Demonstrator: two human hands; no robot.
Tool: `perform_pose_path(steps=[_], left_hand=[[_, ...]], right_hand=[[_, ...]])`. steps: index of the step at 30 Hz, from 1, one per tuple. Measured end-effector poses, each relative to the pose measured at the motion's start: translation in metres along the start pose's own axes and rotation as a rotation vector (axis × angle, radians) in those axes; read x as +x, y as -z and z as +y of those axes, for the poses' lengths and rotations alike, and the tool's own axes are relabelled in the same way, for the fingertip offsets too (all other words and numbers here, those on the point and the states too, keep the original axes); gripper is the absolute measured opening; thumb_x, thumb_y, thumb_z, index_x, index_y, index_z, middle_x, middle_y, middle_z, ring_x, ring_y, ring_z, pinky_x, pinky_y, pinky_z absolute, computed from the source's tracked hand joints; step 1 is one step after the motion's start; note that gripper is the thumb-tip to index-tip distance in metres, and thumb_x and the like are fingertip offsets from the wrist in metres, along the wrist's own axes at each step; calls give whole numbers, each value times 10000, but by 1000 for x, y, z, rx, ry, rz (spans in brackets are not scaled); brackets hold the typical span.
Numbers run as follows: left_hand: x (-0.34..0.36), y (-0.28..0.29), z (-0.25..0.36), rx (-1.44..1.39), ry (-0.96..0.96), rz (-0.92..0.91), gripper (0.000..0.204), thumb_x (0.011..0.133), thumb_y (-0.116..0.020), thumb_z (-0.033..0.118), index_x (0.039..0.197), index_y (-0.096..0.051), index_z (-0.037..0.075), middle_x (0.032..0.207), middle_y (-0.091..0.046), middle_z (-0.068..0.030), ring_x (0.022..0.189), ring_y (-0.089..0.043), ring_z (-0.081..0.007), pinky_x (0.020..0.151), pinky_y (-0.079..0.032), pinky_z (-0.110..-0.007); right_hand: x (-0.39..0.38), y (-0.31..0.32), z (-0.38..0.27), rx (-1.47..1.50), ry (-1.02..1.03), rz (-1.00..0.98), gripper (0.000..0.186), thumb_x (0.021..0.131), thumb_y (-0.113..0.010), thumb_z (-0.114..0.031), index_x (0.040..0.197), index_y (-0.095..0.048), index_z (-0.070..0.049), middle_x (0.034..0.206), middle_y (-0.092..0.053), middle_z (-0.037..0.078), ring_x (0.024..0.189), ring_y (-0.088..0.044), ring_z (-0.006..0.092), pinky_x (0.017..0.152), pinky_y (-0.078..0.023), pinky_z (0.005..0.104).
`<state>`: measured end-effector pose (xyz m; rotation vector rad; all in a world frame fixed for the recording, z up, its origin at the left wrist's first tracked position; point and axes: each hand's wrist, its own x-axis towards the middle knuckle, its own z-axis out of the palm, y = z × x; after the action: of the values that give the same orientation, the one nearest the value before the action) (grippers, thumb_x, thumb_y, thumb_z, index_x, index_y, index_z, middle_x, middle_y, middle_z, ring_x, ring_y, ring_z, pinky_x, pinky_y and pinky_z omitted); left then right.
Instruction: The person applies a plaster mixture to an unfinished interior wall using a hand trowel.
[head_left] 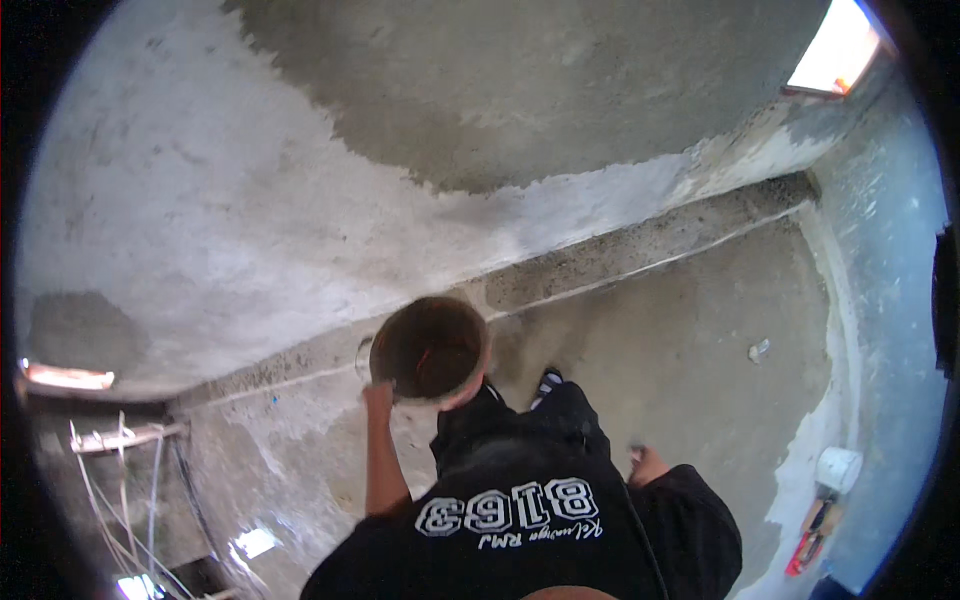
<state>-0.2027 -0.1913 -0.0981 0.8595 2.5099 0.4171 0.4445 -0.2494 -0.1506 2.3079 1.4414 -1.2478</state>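
My left hand (380, 397) is closed on the rim of a round bucket (480, 355), at the bucket's near left side. The bucket hangs in front of my legs with its mouth facing up. Its inside is dark and brownish, and I cannot make out what lies at the bottom. At my right side, my right hand (648, 465) hangs low beside my black clothing, its fingers curled. A small greyish bit shows at its fingertips, too small to name.
Ahead stands a wall with a darker wet-looking plaster patch (540, 90) above a pale area. A raised ledge (640, 240) runs along its foot. On the right lie a white tub (838, 469) and a red-edged tool (808, 545). Pale poles (125, 480) stand at the lower left.
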Motion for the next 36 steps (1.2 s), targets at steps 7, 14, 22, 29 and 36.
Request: perform_pose_path(steps=[7,14,22,29,36], left_hand=[[25,-33,33,579,-487,-38,287,784,-556,297,664,-681,68,669,-639,-173,662,-654,-296,604,-493,-425],[-3,-33,22,456,-282,-152,302,834,-530,296,711,-698,78,675,-646,-169,684,-658,-288,662,-503,-398],[-56,-18,-57,65,281,-112,302,795,-606,307,785,-676,13,749,-654,-182,693,-647,-297,630,-474,-424],[-111,2,-74,-314,686,48,266,703,-671,206,667,-612,-50,587,-565,-126,496,-537,-224,485,-407,-402],[-117,-1,-86,-485,758,119,241,740,-652,208,638,-631,-10,524,-547,-121,461,-544,-225,459,-410,-376]], right_hand=[[153,-3,-141,236,7,-144,238,792,-603,-222,746,-573,9,621,-582,111,531,-586,236,472,-462,414],[128,32,-286,-118,477,288,491,822,-556,-434,767,-639,47,739,-616,271,735,-612,423,643,-485,471],[135,65,-469,-59,1088,463,356,856,-557,-356,938,-533,-10,756,-607,227,728,-591,411,618,-471,485],[183,57,-597,-95,1218,528,320,871,-542,-326,942,-502,-16,715,-621,187,658,-615,371,560,-494,438],[255,-14,-496,-366,685,188,395,875,-465,-364,1058,-563,-28,1015,-607,219,965,-575,372,799,-447,491]])
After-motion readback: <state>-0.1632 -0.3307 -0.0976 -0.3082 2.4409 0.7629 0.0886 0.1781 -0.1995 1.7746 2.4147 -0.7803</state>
